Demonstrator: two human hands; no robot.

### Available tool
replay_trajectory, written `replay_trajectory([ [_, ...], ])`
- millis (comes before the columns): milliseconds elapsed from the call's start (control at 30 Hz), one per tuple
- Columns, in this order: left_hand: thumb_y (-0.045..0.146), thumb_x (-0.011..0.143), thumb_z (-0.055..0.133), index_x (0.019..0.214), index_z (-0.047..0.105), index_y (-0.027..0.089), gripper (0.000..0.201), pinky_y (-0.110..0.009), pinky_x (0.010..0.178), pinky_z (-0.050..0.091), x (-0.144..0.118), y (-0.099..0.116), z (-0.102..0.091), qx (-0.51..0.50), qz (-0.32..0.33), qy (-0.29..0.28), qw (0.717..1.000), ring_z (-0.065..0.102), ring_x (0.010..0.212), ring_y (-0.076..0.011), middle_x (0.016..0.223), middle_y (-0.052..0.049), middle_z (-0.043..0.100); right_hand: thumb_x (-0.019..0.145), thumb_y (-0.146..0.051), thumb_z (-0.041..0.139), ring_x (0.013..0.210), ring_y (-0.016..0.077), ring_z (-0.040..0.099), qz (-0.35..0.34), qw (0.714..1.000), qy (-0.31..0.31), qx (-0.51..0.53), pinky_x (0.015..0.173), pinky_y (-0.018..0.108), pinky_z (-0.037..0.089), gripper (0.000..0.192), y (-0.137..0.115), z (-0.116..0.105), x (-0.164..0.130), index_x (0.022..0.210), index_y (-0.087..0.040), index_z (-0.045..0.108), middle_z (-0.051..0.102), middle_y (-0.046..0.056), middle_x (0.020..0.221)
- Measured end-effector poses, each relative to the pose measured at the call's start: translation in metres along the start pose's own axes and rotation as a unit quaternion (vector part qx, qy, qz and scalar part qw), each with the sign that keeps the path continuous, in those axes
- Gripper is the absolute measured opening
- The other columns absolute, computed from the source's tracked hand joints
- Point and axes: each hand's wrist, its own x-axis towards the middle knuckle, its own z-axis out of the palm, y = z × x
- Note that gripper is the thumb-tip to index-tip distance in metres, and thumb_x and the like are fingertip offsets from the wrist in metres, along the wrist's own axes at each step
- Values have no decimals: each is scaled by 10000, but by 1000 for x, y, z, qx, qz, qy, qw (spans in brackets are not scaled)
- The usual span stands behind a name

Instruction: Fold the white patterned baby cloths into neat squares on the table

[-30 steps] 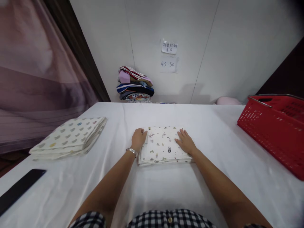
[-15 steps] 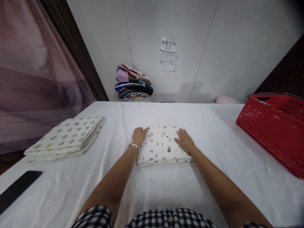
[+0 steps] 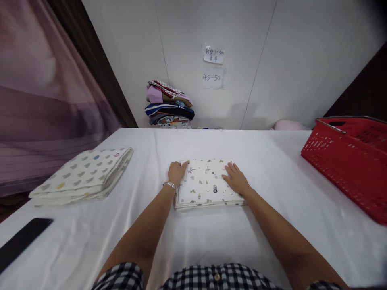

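Head view, one item in hand. A folded cloth [image 3: 208, 183] is laid flat near the middle of the table [image 3: 272, 169], squarely in front of the person. It is white, printed with small scattered motifs in muted colours, and folded into a compact rectangle of several layers, whose edges are seen stacked along the near side.

The left hand [image 3: 176, 173] is set at the cloth's left edge, its fingers curled loosely over the far left corner; whether the corner is pinched or only touched cannot be told. A bracelet [image 3: 169, 185] is worn at that wrist. The right hand [image 3: 235, 179] is laid open and flat, palm down, on the right part of the cloth. Held so, the layers appear to be pressed level and kept square.

Also recorded:
- A second folded cloth [image 3: 83, 175], white with small coloured shapes, is placed well apart to the left.
- A dark flat object [image 3: 21, 241], perhaps a phone, is seen at the near left edge.
- A red basket [image 3: 347, 161] is stood at the right.
- A pile of mixed clothes [image 3: 168, 105] is stacked against the wall, beneath two paper notes [image 3: 213, 66].
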Motion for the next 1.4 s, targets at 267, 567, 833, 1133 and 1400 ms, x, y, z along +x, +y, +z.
replay_trajectory([
  [267, 442, 843, 474, 841, 560, 175, 280, -330, 783, 422, -2, 0, 6, -4, 25, 68, 997, 546, 944, -244, 1003, -119, 582, 916, -469, 347, 1405, 307, 92, -2, 998, 56, 17, 1069, 476, 286, 567, -1, -1, -5, 1385, -153, 386, 139, 113, 1536],
  [567, 447, 849, 463, 857, 560, 181, 284, -347, 787, 430, -2, -1, 5, -9, 6, 52, 999, 545, 929, -247, 1026, -120, 578, 902, -446, 383, 1388, 275, 183, 25, 999, -27, 9, 1096, 424, 231, 541, -4, -14, 0, 1359, -159, 427, 233, 125, 1509],
  [833, 424, 853, 450, 818, 580, 168, 289, -341, 762, 424, 9, 6, -3, 8, 23, 39, 999, 553, 954, -261, 1007, -134, 588, 922, -427, 356, 1403, 275, 116, 50, 998, -48, 1, 1089, 472, 168, 533, -34, -40, 43, 1393, -177, 357, 187, 115, 1525],
  [1133, 320, 896, 322, 846, 595, 163, 319, -355, 759, 427, 14, -1, 7, -10, -22, 32, 999, 587, 890, -248, 1038, -152, 595, 940, -449, 265, 1366, 265, 222, 32, 998, -14, -50, 1086, 474, 147, 523, -31, -7, 47, 1385, -191, 359, 327, 108, 1472],
  [1400, 388, 851, 402, 725, 589, 182, 304, -315, 669, 409, 27, -9, 2, -57, -49, -30, 997, 605, 784, -233, 841, -105, 662, 939, -452, 257, 1360, 267, 230, 33, 998, -6, -56, 1082, 472, 147, 522, -31, -7, 47, 1381, -196, 365, 335, 106, 1467],
])
